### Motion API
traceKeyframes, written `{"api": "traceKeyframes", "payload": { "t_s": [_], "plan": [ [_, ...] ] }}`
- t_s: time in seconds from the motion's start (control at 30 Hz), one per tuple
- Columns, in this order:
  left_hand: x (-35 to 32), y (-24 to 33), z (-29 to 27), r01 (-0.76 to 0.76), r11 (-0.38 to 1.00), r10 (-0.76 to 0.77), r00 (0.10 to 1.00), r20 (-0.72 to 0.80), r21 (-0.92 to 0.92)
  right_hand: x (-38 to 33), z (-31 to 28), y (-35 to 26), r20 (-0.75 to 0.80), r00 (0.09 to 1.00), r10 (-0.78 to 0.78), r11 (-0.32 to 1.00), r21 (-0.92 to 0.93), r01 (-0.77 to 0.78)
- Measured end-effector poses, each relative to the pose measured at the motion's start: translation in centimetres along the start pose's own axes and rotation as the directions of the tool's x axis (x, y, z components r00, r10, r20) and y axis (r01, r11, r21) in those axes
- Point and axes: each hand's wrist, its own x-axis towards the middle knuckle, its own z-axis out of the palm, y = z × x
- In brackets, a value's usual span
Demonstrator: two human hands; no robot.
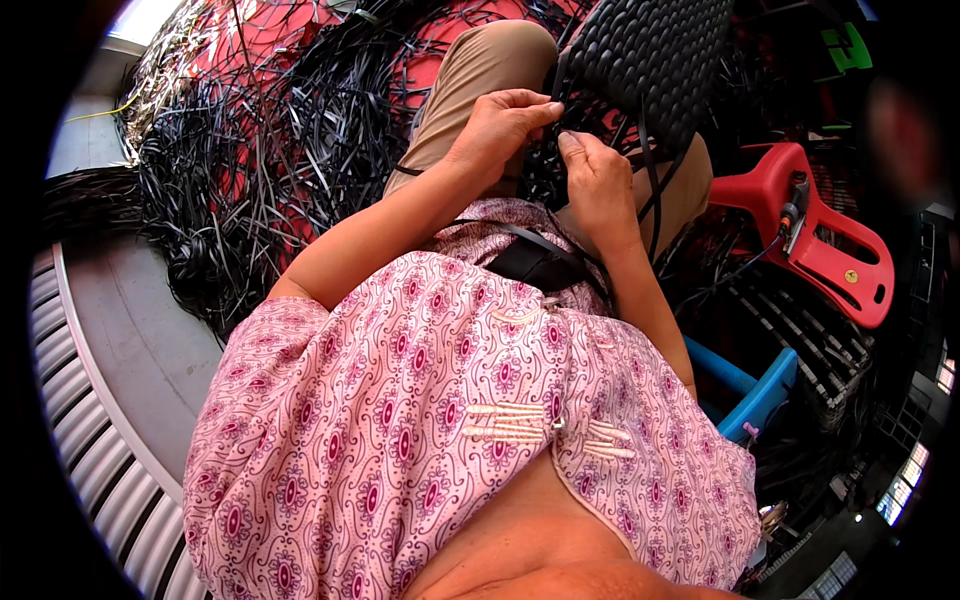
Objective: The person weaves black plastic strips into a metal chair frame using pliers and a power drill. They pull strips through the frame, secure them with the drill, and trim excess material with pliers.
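A black woven panel (655,55) with a dark frame edge leans upright against my lap at the upper middle. My left hand (510,125) is closed in a pinch at the panel's lower left edge. Just below and to its right, my right hand (597,175) is closed too, thumb against curled fingers. What the fingertips pinch is too dark to make out against the black strands behind. A loose black strip (652,185) hangs from the panel beside my right wrist. Both fingertips are close together, a small gap apart.
Heaps of black flat strips (290,130) lie over a red surface on the left. On the right stands a red plastic chair (770,190) with a corded tool (793,210) on it. A blue plastic piece (765,390) is near my right elbow; a slatted light bench (85,400) curves at far left.
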Motion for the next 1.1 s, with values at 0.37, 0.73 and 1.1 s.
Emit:
{"api": "traceKeyframes", "payload": {
  "t_s": [0.37, 0.73, 1.1],
  "plan": [
    [-0.2, 0.9, -0.3, 0.035, 0.999, -0.037, 0.997, 0.061, 0.034, -0.8, 2.6, 2.1, 0.398, 0.885, 0.242, 0.346, 0.817, -0.461],
    [1.0, 1.5, -1.0, -0.112, 0.954, 0.103, 0.994, 0.048, 0.277, -2.0, 2.8, 1.5, 0.209, 0.941, 0.265, 0.584, 0.742, -0.329],
    [6.7, 2.4, 0.5, -0.436, 0.656, 0.378, 0.896, 0.232, 0.616, -2.2, 2.7, 0.8, 0.095, 0.982, 0.16, 0.804, 0.565, -0.186]
  ]
}}
